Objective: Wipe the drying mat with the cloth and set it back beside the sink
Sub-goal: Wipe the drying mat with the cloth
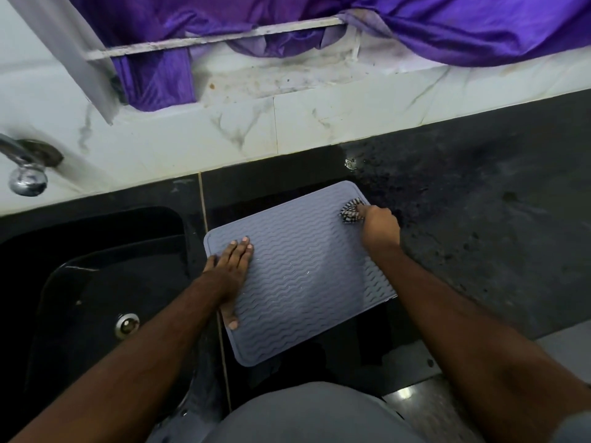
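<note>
Head view, looking down on a kitchen counter. One tap (pixel 27 167), chrome, is fixed to the white marbled wall tiles (pixel 192 135) at far left, its spout cut off by the frame edge. Below it sits one black sink (pixel 96 282) with a single metal drain (pixel 127 325); the basin's near side is hidden under the left forearm. One grey drying mat (pixel 297 276), ribbed with wavy lines, lies flat on the black countertop (pixel 479 235) just beside the sink, turned slightly askew, its near corner overhanging the counter's front edge. Two bare hands work on it. One left hand (pixel 232 266) rests palm-down on the mat's left part, fingers straight and close together, thumb spread toward the near edge. One right hand (pixel 380 228) is at the mat's far right corner with fingers curled round one checked black-and-white cloth (pixel 351 212); only a bunched end of the cloth shows beyond the knuckles, touching the mat, and the rest is hidden in the fist. A small pale fleck (pixel 350 163) on the counter behind the mat is too small to identify. Purple fabric (pixel 415 24) hangs over a stained white ledge (pixel 271 78) and one white bar (pixel 217 39) above the tiles. Speckled grime dulls the countertop at right. Grey clothing (pixel 313 414) fills the bottom centre, and pale floor (pixel 559 346) shows at lower right.
</note>
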